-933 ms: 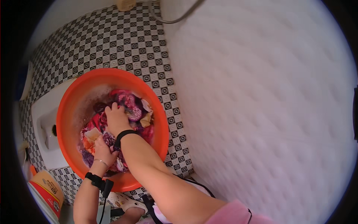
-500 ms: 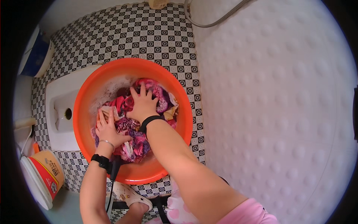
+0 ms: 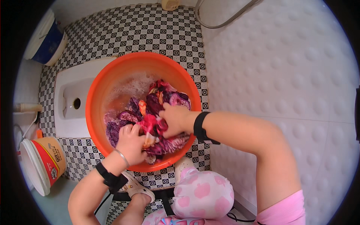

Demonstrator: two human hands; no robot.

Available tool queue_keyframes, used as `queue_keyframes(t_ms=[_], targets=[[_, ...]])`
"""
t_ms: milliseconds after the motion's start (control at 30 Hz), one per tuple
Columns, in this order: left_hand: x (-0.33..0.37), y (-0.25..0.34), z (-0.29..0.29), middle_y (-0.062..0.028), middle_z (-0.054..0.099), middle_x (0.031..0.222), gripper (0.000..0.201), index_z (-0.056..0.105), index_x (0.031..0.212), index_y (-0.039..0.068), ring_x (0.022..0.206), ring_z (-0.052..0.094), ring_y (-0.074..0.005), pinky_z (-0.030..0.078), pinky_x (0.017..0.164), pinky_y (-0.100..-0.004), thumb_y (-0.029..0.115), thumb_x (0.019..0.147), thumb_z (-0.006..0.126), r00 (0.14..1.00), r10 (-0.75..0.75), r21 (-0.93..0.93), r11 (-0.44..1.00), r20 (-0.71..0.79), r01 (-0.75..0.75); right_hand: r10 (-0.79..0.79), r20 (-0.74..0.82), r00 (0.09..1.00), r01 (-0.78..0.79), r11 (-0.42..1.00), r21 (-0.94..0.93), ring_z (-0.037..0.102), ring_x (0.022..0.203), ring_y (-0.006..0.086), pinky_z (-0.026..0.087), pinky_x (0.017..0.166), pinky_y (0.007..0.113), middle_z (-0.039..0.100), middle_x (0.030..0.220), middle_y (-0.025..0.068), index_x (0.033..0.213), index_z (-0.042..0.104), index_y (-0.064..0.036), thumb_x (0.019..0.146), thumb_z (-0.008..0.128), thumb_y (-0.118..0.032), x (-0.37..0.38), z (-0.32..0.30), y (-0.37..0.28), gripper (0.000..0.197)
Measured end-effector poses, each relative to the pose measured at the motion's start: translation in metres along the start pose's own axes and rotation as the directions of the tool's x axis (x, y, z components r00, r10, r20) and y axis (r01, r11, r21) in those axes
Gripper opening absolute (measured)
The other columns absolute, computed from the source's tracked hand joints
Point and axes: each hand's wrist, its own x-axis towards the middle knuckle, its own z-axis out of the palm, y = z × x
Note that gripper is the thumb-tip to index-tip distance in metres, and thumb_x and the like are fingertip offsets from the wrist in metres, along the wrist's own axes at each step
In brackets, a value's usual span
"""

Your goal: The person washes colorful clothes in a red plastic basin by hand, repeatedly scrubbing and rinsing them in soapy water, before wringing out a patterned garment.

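Note:
A round orange basin (image 3: 144,55) holds a wet, crumpled patterned cloth (image 3: 167,144) in purple, pink, red and white. Foamy water (image 3: 135,84) shows on the basin's far side. My left hand (image 3: 131,144), at the near left of the bundle, has its fingers curled into the fabric. From the right, my right hand (image 3: 174,120) grips a bunched part of the same cloth, its fingertips buried in the folds. A short gap with bright pink fabric lies between the hands.
A white squat toilet (image 3: 71,129) lies left of the basin, partly beneath its rim. A blue-and-white bucket (image 3: 48,45) stands far left, a red-and-yellow tub (image 3: 47,161) near left. A grey hose (image 3: 228,20) hangs by the white wall (image 3: 285,82). My clog (image 3: 140,189) is just below the basin.
My spread hands have closed on the cloth. Both have moved nearer to me, the right one also rightward with its elbow swung out. The cloth has been pulled toward the near side, baring more foamy water.

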Motion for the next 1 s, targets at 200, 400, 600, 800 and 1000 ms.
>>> queue_keyframes(t_ms=[200, 400, 600, 800, 1000], targets=[[0.005, -0.027, 0.073, -0.0235, 0.020, 0.152, 0.082, 0.057, 0.129, 0.018, 0.135, 0.024, -0.0511, 0.037, 0.108, -0.0518, 0.054, 0.061, 0.084, 0.905, -0.318, -0.005, 0.943, 0.283, 0.333, 0.129, -0.052, 0.990, -0.131, 0.990, -0.044, 0.057, 0.114, 0.0347, 0.054, 0.084, 0.056, 0.049, 0.122, 0.0135, 0.121, 0.059, -0.0045, 0.063, 0.086, -0.036, 0.024, 0.046, -0.034, 0.072], [0.049, -0.026, 0.067, -0.0281, 0.022, 0.151, 0.087, 0.046, 0.136, 0.006, 0.134, 0.030, -0.0492, 0.039, 0.107, -0.0477, 0.050, 0.069, 0.080, 0.795, -0.455, 0.085, 0.883, 0.401, 0.462, 0.079, -0.166, 0.983, -0.081, 0.997, -0.006, 0.055, 0.110, 0.0339, 0.046, 0.085, 0.051, 0.051, 0.119, 0.0133, 0.114, 0.063, -0.0056, 0.064, 0.085, -0.033, 0.050, 0.061, -0.009, 0.061], [0.063, -0.053, 0.051, -0.0284, 0.022, 0.149, 0.095, 0.035, 0.142, 0.011, 0.126, 0.044, -0.0487, 0.047, 0.101, -0.0493, 0.043, 0.067, 0.084, 0.803, -0.491, -0.014, 0.851, 0.338, 0.526, -0.006, -0.219, 0.976, 0.005, 1.000, -0.003, 0.058, 0.109, 0.0317, 0.049, 0.086, 0.047, 0.058, 0.110, 0.0126, 0.109, 0.068, -0.0082, 0.063, 0.085, -0.034, 0.084, 0.052, 0.008, 0.055], [0.075, -0.126, 0.047, -0.0269, 0.050, 0.133, 0.061, 0.065, 0.108, 0.000, 0.107, 0.061, -0.0339, 0.049, 0.095, -0.0415, 0.052, 0.079, 0.075, 0.822, -0.275, -0.708, 0.417, 0.499, 0.570, -0.050, -0.134, 0.990, 0.087, 0.954, 0.288, 0.059, 0.107, 0.0383, 0.050, 0.092, 0.045, 0.056, 0.114, 0.0224, 0.114, 0.060, -0.0038, 0.064, 0.081, -0.053, 0.086, 0.036, 0.038, 0.073], [0.037, -0.177, 0.090, -0.0282, 0.049, 0.140, 0.106, 0.037, 0.147, -0.002, 0.125, 0.054, -0.0375, 0.043, 0.106, -0.0402, 0.065, 0.073, 0.073, 0.607, -0.792, -0.482, 0.509, 0.061, 0.713, 0.405, -0.206, 0.891, -0.160, 0.704, 0.693, 0.061, 0.115, 0.0364, 0.050, 0.097, 0.038, 0.059, 0.124, 0.0306, 0.131, 0.040, 0.0177, 0.068, 0.079, -0.059, 0.109, 0.005, 0.099, 0.106]])
